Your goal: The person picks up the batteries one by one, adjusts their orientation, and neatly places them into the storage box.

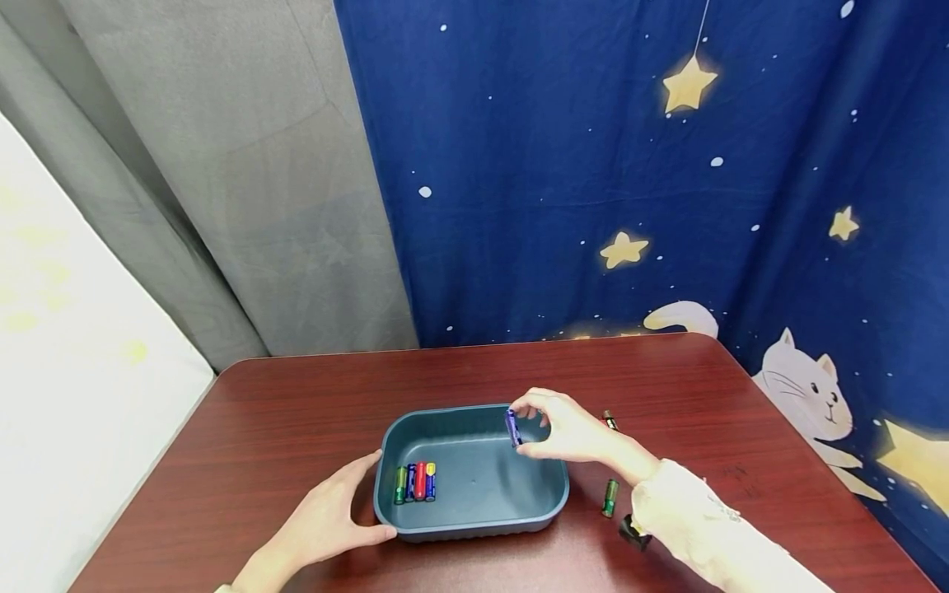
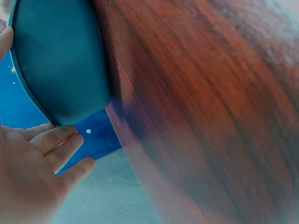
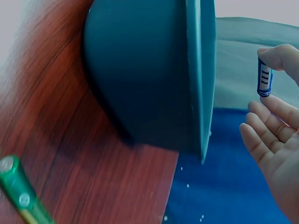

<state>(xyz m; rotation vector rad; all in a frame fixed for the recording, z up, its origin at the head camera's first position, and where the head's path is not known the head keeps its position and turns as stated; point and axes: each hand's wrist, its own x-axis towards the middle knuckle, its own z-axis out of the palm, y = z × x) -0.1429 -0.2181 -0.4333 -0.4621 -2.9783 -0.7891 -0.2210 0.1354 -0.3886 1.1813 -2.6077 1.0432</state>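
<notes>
No readable text; dark bars on blue battery (image 3: pixel 264 77).

An indoor spot screened by fabric; whether a home or a studio, I cannot tell. Behind the far edge of a wood-grained table (image 1: pixel 319 383) hang a gray curtain (image 1: pixel 245 165) and a blue curtain (image 1: pixel 519 181) printed with stars (image 1: pixel 689 85). A cartoon cat (image 1: pixel 806 387) shows beyond the far right corner, a white surface (image 1: pixel 74 371) along the left edge.
</notes>
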